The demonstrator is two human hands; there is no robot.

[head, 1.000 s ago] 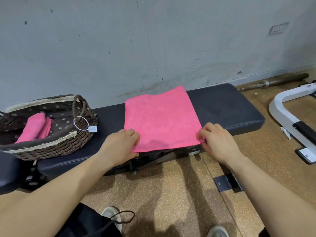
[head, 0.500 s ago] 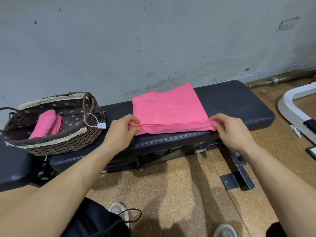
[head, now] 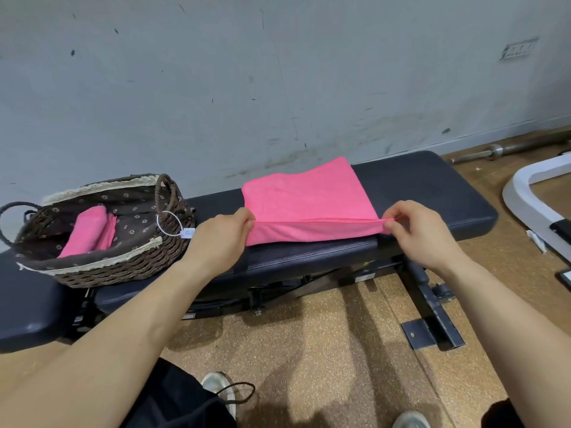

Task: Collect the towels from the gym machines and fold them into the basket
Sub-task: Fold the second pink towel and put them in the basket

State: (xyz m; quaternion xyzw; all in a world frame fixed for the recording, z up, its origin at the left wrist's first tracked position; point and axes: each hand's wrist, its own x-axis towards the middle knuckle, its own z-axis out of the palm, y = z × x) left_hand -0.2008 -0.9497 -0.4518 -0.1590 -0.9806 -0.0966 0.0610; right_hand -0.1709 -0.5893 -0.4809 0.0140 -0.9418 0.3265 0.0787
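Near edge of the pink towel (head: 309,196) lay flat on the bench (head: 432,193) a second ago; your left hand (head: 221,239) and right hand (head: 423,236) now pinch its corners, lifted mid-bench, so the half-fold's underway.

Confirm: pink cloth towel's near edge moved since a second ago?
Yes. Left hand and right hand lifted the pink cloth towel's near edge off the black padded bench's front rim and carried it toward the grey wall.
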